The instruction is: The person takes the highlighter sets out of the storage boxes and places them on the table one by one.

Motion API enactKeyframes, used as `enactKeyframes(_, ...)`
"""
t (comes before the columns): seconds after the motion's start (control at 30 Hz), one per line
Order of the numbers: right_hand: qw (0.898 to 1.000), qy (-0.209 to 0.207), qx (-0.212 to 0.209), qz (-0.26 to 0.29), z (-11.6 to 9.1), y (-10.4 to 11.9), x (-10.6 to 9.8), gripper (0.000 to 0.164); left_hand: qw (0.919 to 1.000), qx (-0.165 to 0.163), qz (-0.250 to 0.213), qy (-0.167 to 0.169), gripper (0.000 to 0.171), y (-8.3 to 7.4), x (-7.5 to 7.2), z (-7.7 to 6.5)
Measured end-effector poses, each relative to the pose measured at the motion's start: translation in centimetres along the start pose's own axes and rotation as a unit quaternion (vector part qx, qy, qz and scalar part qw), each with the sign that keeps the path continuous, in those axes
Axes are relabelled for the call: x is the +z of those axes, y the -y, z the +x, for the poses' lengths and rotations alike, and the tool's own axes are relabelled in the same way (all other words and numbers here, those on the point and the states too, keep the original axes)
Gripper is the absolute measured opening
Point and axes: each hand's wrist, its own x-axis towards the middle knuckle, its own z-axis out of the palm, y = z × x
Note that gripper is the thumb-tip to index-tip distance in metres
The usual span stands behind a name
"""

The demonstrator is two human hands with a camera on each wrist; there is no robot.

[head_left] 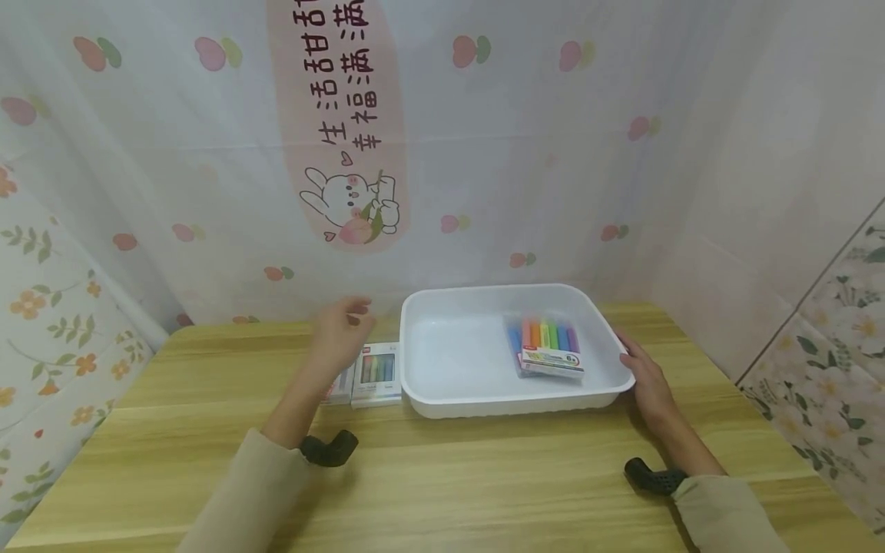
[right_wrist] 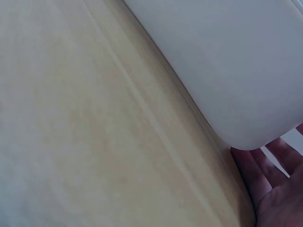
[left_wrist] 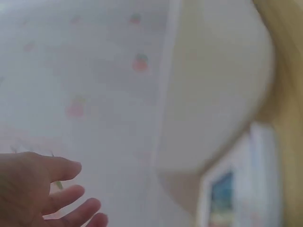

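A white plastic tray sits toward the back of the wooden table. Inside, on its right half, lies a clear pack of colourful thick sticks with a white label box at its near end. My right hand touches the tray's right side, its fingers extended along the outer wall. To the left of the tray, my left hand is raised over two flat white boxes, fingers loosely bent and holding nothing. The nearer-to-tray box has a window of coloured sticks; my forearm partly hides the other box.
Behind the table hangs a pale curtain with fruit prints and a rabbit picture. Floral cloth borders the left side, and more floral covering is at the right. Black wrist devices are on both arms.
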Motion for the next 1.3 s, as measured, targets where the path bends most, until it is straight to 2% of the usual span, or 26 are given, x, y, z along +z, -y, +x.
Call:
enactKeyframes(0.17,1.0,0.0,-0.002,0.003,0.0,-0.1,0.1,0.053,0.9984,0.018,0.019,0.049,0.047,-4.1,1.3,0.7)
enactKeyframes(0.33,1.0,0.002,-0.001,0.005,0.0,0.1,0.0,0.054,0.9932,0.039,0.048,0.099,0.049,-6.9,3.2,1.6)
enactKeyframes(0.53,1.0,0.009,0.0,0.008,-0.1,0.0,-0.1,0.055,0.9879,0.048,0.063,0.134,0.049,-8.8,5.7,2.5)
enactKeyframes(0.83,1.0,0.015,0.008,0.022,0.0,-0.2,-0.1,0.055,0.9783,0.075,0.118,0.153,0.045,-10.8,9.5,4.0)
enactKeyframes(1.0,1.0,0.014,0.007,0.027,0.0,-0.3,-0.4,0.054,0.9792,0.059,0.106,0.163,0.046,-11.6,11.6,5.3)
enactKeyframes(1.17,1.0,0.015,0.005,0.026,-0.1,-0.3,-0.5,0.054,0.9802,0.016,0.073,0.184,0.046,-11.7,13.8,6.5)
enactKeyframes(1.3,0.999,0.029,0.001,0.034,0.0,-0.1,-0.3,0.055,0.9786,-0.025,0.04,0.2,0.046,-11.7,14.8,7.1)
